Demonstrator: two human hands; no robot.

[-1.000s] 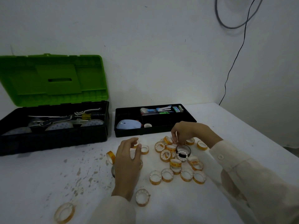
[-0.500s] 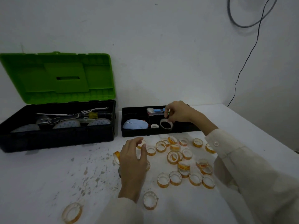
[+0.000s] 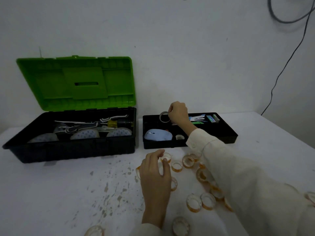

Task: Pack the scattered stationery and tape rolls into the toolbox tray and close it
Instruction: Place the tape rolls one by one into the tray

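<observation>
A plain white wall (image 3: 170,34) fills the back and meets a second, shadowed wall (image 3: 301,92) at a corner on the right. A thin black cable (image 3: 289,60) hangs from a grey loop of cord (image 3: 286,22) at the top right and drops behind the white tabletop (image 3: 51,198), which bears a patch of greyish flecks (image 3: 109,186). The light is dim.

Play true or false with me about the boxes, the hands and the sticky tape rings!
The right hand holds a tape ring above the black tray. True.
The toolbox's green lid is shut. False: it stands open.
A pale blue object lies in the tray. True.
Every tape roll is packed away. False: many orange tape rolls lie on the table.
The left hand is inside the toolbox. False: it is by rolls on the table.
</observation>
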